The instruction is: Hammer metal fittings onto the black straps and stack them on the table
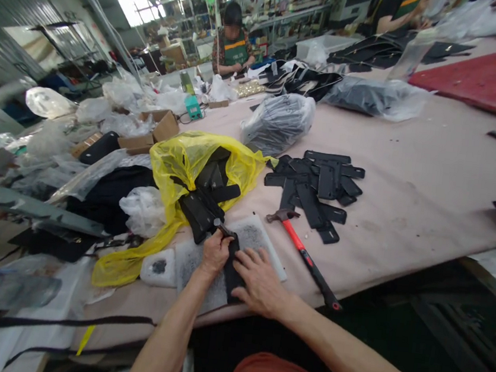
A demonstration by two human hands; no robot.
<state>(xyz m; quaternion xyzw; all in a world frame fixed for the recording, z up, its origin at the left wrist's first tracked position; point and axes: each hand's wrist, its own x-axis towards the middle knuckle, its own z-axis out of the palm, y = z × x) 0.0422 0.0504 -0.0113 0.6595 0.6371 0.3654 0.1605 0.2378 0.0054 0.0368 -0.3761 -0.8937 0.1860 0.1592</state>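
Observation:
A black flat strip (233,262) lies on a scuffed white board (254,232) at the table's near edge. In my left hand (215,255) is a short metal punch (224,228), pinched at the strip's far end; its tip is hidden. My right hand (261,281) rests with fingers spread on the strip's right side. To the right of the board lies a claw hammer (299,247) with a red and black handle. Beyond it is a loose pile of similar black pieces (315,185). More black pieces (204,205) spill from a yellow plastic bag (173,153) beyond my left hand.
A clear bag of dark pieces (280,121) stands farther back on the pink-covered table (409,186). A white block (159,266) sits left of the board. At the far right is a red sheet (488,76). A co-worker (234,47) is across the table.

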